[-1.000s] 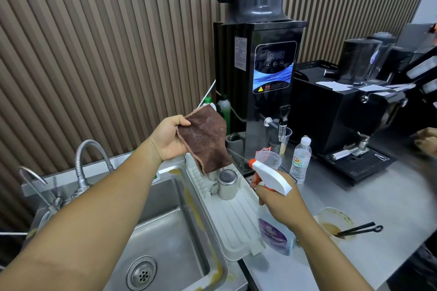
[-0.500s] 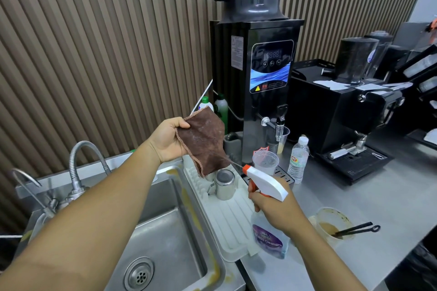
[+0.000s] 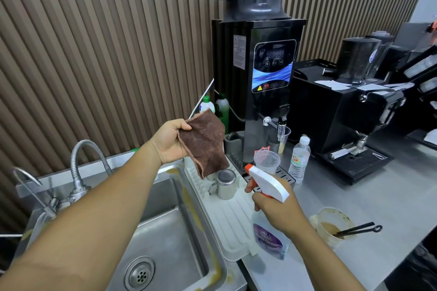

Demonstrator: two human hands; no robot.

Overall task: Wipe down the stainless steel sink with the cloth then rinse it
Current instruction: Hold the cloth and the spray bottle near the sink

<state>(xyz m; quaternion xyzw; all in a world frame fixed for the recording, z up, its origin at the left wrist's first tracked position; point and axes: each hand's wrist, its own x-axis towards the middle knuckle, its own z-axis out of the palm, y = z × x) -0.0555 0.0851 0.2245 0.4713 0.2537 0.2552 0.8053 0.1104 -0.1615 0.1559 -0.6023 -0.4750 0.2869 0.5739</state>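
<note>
The scene is viewed from a single wide-angle camera worn on the head, held close above the sink [image 3: 173,229], which is seen at lower left. The view is directed forward and down; the slatted wall [image 3: 94,54] behind the sink and the surface [image 3: 390,208] to its right are taken in.

The left hand [image 3: 169,142] holds a brown cloth [image 3: 204,142] up above the back right corner of the sink [image 3: 165,238], and the cloth hangs open. Just right of the sink, over a white drain tray [image 3: 233,224], the right hand [image 3: 276,210] grips a spray bottle [image 3: 267,182], its orange nozzle pointing toward the cloth. A steel cup [image 3: 225,184] stands on the tray. Brown streaks [image 3: 189,198] run along the sink's right rim.
</note>
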